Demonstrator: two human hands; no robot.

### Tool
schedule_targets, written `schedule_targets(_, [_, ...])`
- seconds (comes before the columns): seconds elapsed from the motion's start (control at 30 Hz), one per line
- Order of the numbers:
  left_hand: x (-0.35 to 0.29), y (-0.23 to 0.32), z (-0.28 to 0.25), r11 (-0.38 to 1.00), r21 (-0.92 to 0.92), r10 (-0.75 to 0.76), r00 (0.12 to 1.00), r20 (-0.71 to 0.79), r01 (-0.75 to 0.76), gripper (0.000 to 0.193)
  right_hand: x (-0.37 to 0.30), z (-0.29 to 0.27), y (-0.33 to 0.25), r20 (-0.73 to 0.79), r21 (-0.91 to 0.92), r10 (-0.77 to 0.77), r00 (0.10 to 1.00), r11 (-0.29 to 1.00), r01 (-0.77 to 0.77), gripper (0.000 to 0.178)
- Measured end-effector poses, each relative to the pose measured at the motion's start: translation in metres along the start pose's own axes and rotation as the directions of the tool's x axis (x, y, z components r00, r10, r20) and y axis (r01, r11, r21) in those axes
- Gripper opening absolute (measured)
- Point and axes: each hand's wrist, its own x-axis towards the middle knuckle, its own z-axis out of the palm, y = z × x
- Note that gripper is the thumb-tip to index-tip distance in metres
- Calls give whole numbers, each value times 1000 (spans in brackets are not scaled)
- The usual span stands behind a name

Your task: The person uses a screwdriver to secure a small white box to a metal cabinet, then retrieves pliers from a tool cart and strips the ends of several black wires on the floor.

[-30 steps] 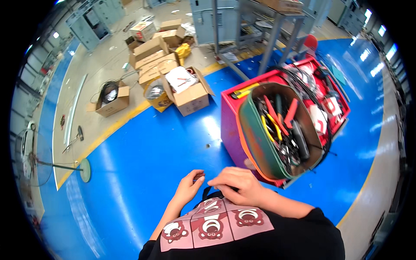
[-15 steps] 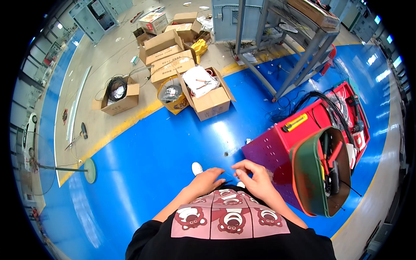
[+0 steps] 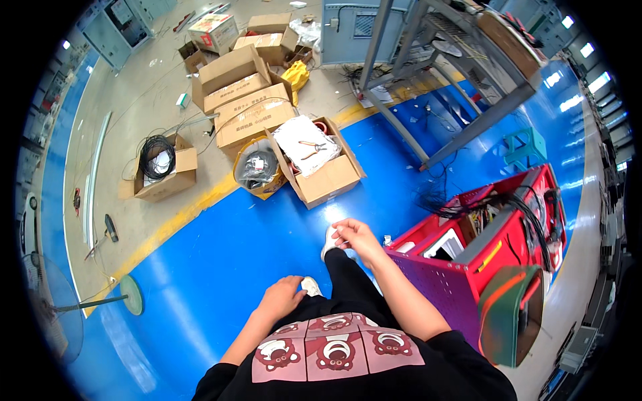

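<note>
Hovering, the right hand (image 3: pixel 362 242) curls its fingers (image 3: pixel 347 231), pinch unclear, an open carton (image 3: pixel 332 180) beyond them; the left hand (image 3: pixel 282 297) hangs loosely bent.

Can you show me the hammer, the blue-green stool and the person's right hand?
Hammer (image 3: pixel 111 228), head view: its dark head.
Blue-green stool (image 3: pixel 533 142), head view: its upper part.
Right hand (image 3: pixel 359 240), head view: back of the hand.

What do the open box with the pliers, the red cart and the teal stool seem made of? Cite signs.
Open box: dull brown cardboard, shown by its folded flaps.
Red cart: probably smoothly painted metal, as its purplish side has rows of small punched holes.
Teal stool: likely smooth moulded plastic, going by its even colour.
</note>
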Motion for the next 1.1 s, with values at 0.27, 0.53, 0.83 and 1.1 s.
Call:
schedule_targets(0.27, [69,-95,3,871,-302,-408,913,-6,388,33,281,-46,35,-144,208,264,954,950,-232,17])
schedule_targets(0.53, [97,-106,39,703,-216,-649,736,195,677,60,481,-55,71,-234,64,238,943,971,-229,16])
schedule_targets(0.83, [150,-143,44,733,-73,-606,697,382,677,92,631,-66,163,-418,163,403,814,915,-369,24])
schedule_targets(1.1, [161,-161,41,661,-47,-658,608,444,749,98,685,-67,174,-627,-99,282,726,896,-433,36])
